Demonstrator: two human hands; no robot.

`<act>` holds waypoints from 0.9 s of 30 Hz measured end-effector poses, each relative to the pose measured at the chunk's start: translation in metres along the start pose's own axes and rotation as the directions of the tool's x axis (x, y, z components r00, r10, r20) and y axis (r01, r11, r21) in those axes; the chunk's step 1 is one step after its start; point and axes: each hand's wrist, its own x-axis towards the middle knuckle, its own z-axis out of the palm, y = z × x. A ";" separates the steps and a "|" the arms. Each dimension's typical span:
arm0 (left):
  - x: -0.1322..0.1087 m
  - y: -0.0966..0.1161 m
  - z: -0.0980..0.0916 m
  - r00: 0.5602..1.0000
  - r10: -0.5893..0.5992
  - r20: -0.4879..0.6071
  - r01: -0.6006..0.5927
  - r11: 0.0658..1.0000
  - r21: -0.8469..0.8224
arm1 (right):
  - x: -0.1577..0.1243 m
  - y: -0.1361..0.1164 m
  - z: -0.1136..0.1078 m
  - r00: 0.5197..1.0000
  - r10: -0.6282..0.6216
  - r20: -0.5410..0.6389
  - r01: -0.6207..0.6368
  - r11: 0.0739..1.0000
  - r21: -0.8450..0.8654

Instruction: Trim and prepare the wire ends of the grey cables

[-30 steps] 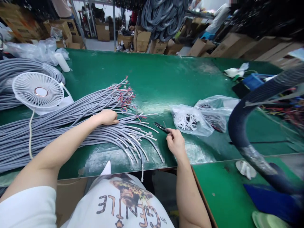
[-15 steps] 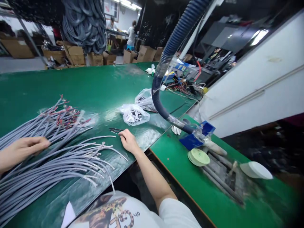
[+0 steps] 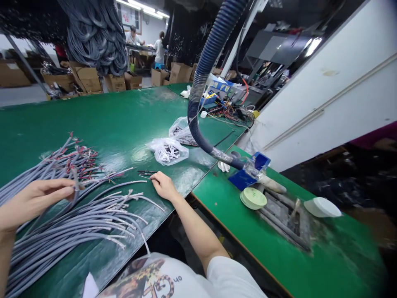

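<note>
At the left, my left hand [image 3: 46, 196] pinches a grey cable [image 3: 76, 184] between thumb and fingers, its end pointing up. Beyond that hand lies a bundle of grey cables [image 3: 40, 165] with thin red and dark wires fanned out at their ends. Closer to me, a second bundle of grey cables [image 3: 77, 221] spreads across the table, its ends pale. My right hand [image 3: 163, 185] rests near the table's edge with curled fingers closed at a slim dark hand tool [image 3: 146, 172] pointing left. The tool's exact kind is unclear.
Two clear plastic bags [image 3: 170, 152] of small white and dark pieces lie past my right hand. A ribbed blue hose [image 3: 195, 111] curves down to a blue hood [image 3: 243, 179]. Pale green lids [image 3: 253, 198] and a white cup [image 3: 322, 207] stand on the right table.
My left hand has moved right and now holds up one grey cable. My right hand stays almost in place at the dark tool. The view has shifted slightly.
</note>
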 end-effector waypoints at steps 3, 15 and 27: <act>0.006 0.023 0.005 0.972 0.083 0.220 -0.036 0.978 -0.207 | 0.000 0.000 0.000 1.000 0.000 -0.008 0.000 1.000 -0.008; 0.021 0.046 0.046 0.961 0.136 0.240 0.062 0.741 -0.669 | 0.000 0.005 0.004 0.998 -0.038 -0.042 0.040 0.997 0.062; 0.020 0.049 0.097 0.988 0.064 0.140 0.023 0.838 -0.545 | -0.019 -0.050 -0.006 0.985 0.061 -0.160 -0.015 0.961 0.275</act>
